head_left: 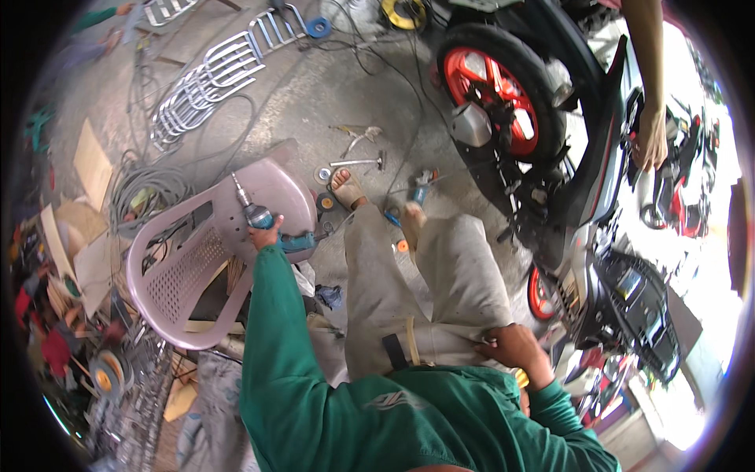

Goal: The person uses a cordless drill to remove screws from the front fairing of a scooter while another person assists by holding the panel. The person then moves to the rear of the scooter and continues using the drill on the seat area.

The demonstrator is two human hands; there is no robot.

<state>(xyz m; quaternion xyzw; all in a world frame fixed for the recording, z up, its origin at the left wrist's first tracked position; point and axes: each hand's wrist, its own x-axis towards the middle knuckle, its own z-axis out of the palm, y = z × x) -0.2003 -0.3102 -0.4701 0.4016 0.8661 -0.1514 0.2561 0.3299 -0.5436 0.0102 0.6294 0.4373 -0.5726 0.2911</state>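
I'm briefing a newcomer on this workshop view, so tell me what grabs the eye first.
The left hand grips a teal power drill over the seat of a pale pink plastic chair at centre left. At upper right stands a motorcycle with a bright red wheel, another person's hand resting on it. The right hand sits at the hip of the light trousers.

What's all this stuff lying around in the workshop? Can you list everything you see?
drill: one, teal, on the chair seat
chair: one, pink plastic, tipped over at left
motorbike: one, black with red wheels, at right
metal frames: several, silver, on the floor, top left
cables: a coil, grey, left of the chair
other person's hand: one, on the motorbike
left hand: holds the drill
right hand: rests on the thigh
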